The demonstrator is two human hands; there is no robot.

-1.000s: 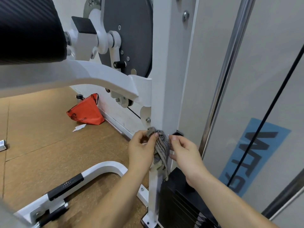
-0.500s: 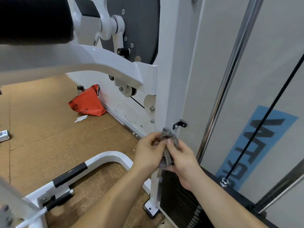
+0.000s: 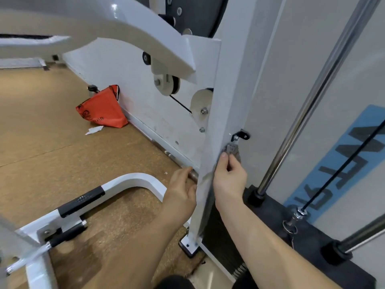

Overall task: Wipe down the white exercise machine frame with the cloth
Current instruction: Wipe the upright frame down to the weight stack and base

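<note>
The right grip [image 3: 229, 177] pinches the grey cloth [image 3: 233, 152] against the right face of the white frame upright [image 3: 214, 113], just under a black bracket [image 3: 241, 135]. The left grip [image 3: 181, 190] rests at the upright's opposite side; whether it clasps anything, I cannot tell.

Premises: a gym. The right hand [image 3: 229, 178] grips a cloth [image 3: 233, 150] against a white exercise machine frame [image 3: 227, 90]. Above-left of that grip sit pulleys [image 3: 201, 103]; to its right, a chrome guide rod [image 3: 305, 105] and black cable [image 3: 343, 165]; below it, a weight stack [image 3: 220, 247]. Far left of it, brown cork-like flooring [image 3: 52, 153] carries an orange bag [image 3: 102, 111] against the wall [image 3: 129, 80].
</note>
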